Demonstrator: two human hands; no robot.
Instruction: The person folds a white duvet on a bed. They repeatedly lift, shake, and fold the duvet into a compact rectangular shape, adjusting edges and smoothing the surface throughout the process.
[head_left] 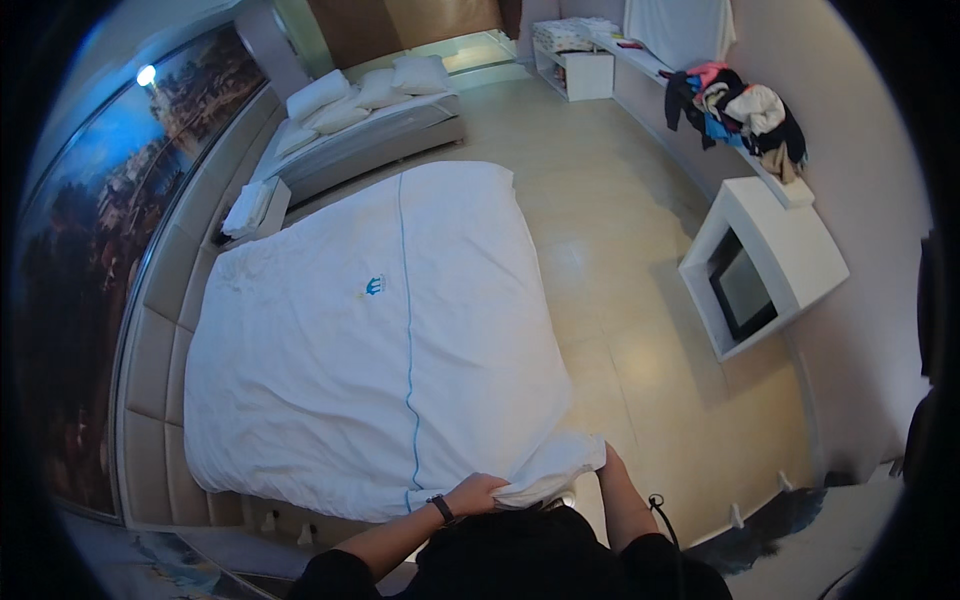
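A white duvet (310, 340) with a thin blue stripe and a small blue emblem lies spread over the bed in front of me, slightly wrinkled. Its near right corner is lifted toward my body. My left hand (474, 494), with a dark watch on the wrist, is closed around the near edge of the duvet. At the corner to the right, my right hand (607, 460) grips the fabric, its fingers mostly hidden by the cloth. A bunched fold hangs between the two hands.
A padded headboard (150, 380) runs along the left wall. Beyond stands a second bed (360, 150) with several pillows (380, 88), and a nightstand (270, 215) between the beds. On the right are a white boxy cabinet (800, 235) and a ledge with piled clothes (755, 108).
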